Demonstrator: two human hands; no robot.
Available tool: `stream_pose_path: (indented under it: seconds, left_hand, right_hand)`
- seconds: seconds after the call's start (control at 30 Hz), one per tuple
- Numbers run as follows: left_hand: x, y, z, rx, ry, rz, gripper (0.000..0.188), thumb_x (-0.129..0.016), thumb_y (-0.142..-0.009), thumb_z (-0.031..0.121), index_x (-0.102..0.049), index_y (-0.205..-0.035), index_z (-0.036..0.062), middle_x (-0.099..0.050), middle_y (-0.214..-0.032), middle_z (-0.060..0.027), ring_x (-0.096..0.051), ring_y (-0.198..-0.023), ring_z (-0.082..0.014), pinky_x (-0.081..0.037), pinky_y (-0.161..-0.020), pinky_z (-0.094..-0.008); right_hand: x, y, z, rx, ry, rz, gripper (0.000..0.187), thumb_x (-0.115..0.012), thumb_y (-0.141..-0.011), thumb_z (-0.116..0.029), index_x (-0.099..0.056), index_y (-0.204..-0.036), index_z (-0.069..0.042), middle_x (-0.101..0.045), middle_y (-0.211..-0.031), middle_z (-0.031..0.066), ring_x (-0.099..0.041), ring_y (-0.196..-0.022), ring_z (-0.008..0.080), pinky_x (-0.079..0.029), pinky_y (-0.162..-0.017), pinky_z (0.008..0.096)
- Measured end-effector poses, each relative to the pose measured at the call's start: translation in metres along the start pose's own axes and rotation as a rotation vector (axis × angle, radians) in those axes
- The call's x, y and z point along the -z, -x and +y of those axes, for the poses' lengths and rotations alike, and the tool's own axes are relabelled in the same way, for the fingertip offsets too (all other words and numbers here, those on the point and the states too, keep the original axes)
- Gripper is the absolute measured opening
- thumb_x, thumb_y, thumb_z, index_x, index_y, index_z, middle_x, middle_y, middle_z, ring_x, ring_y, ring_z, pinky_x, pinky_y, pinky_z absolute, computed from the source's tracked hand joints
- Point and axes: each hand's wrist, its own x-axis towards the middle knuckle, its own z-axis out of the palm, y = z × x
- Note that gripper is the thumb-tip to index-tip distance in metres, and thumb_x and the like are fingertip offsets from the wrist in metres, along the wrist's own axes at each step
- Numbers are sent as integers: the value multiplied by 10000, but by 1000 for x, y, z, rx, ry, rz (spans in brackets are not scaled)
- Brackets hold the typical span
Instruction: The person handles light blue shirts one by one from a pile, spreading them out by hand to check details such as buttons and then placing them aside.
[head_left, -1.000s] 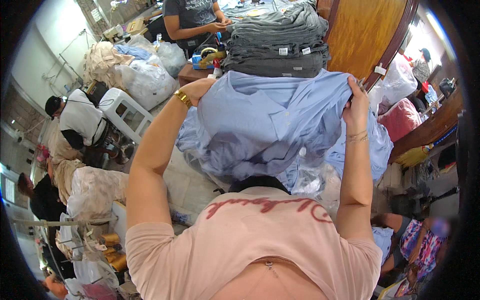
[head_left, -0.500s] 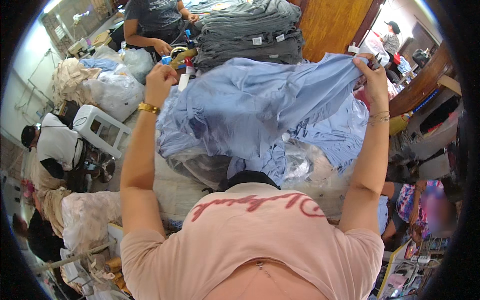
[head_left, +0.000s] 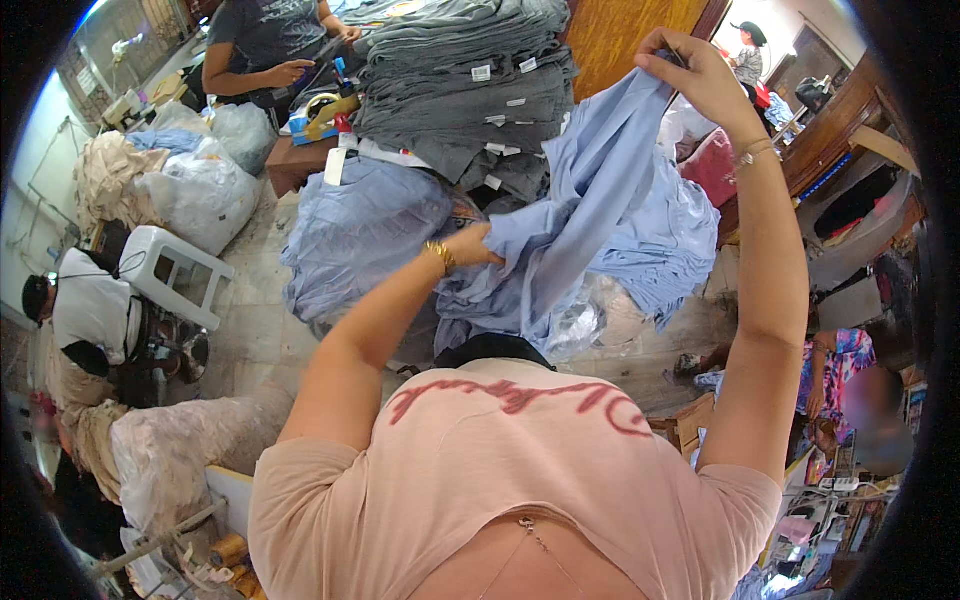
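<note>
A light-blue garment (head_left: 615, 150) hangs stretched at a slant between my two hands. Raised high at the right, my right hand (head_left: 695, 80) pinches its upper end between thumb and fingers. Lower down near the middle, my left hand (head_left: 472, 247) is closed at the garment's other edge, its fingertips partly covered by cloth. The lower folds drop toward my chest. Left of my left hand lies a heap of the same blue cloth (head_left: 365, 205); more light-blue garments (head_left: 665, 225) are piled to the right, behind the held one.
A tall stack of dark grey folded garments (head_left: 465, 90) with white tags stands ahead. A tape dispenser (head_left: 325, 120) sits beside it, near a co-worker (head_left: 265, 50). Stuffed plastic bags (head_left: 205, 195) and a white stool (head_left: 175, 265) are at the left. Other people sit at both sides.
My left hand has come down and right onto the garment, and my right hand has risen. The spread cloth is now gathered into a narrow hanging length, uncovering the blue heap and grey stack.
</note>
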Motion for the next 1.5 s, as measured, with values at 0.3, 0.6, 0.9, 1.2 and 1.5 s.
stream_pose_path:
  seconds: [0.3,0.6,0.9,1.2,1.5]
  left_hand:
    - [115,27,102,41,419,469,324,-617,-767,254,-586,-972,5,-589,-874,-37,-512,-806,-86,-406,-758,-233]
    - [228,37,228,-201,-270,389,249,-601,-760,190,-575,-921,2,-572,-864,1,-508,-789,-88,-398,-739,-233]
    - [238,43,253,-291,-228,729,137,-567,-726,38,-581,-860,16,-584,-821,-16,-518,-757,-84,-411,-679,-214]
    - [192,120,225,7,-849,417,208,-624,-697,114,-562,-844,-20,-551,-792,-125,-533,-723,-248,-418,-642,-332]
    - [151,97,90,396,-365,373,288,-519,-812,250,-521,-974,13,-573,-880,-146,-541,-857,-271,-411,-723,-344]
  right_hand:
    - [50,57,48,-287,246,-225,320,-570,-681,-157,-561,-957,5,-575,-844,122,-529,-787,190,-408,-732,292]
    - [18,87,90,-456,163,12,268,-529,-756,-180,-524,-935,19,-565,-778,107,-520,-774,173,-421,-675,286]
    - [-10,101,106,-711,-636,22,140,-541,-747,-66,-534,-885,-92,-454,-597,-33,-349,-418,43,-299,-371,178]
    - [-27,151,93,-249,-35,258,115,-534,-741,-71,-540,-856,-74,-482,-643,-24,-388,-473,49,-282,-402,197]
    - [-111,143,125,-805,-361,-149,328,-581,-756,-246,-532,-939,23,-523,-675,23,-477,-568,119,-353,-484,256]
